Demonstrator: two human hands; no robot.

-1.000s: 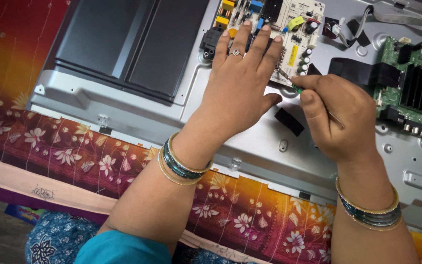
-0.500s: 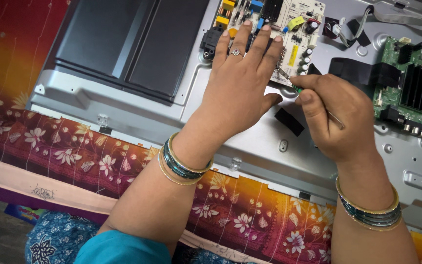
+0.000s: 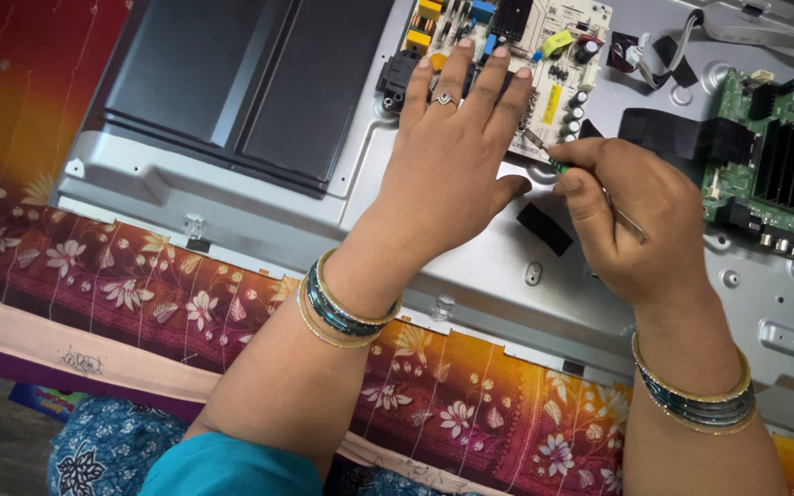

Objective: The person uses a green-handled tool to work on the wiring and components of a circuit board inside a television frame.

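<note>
My left hand (image 3: pixel 457 156) lies flat, fingers spread, on a beige circuit board (image 3: pixel 562 55) fixed to the grey metal back of a flat screen (image 3: pixel 259 197). My right hand (image 3: pixel 631 216) is closed around a thin screwdriver (image 3: pixel 544 156) with a green collar. Its metal tip points at the lower edge of the beige board, just right of my left thumb. Both wrists wear green and gold bangles.
A green circuit board with a black heat sink (image 3: pixel 778 170) sits at the right, joined by cables (image 3: pixel 682 50). A black ribbed panel (image 3: pixel 241 78) covers the upper left. Black tape patches (image 3: pixel 544 228) lie near my hands. An orange flowered cloth (image 3: pixel 140 285) lies under the metal edge.
</note>
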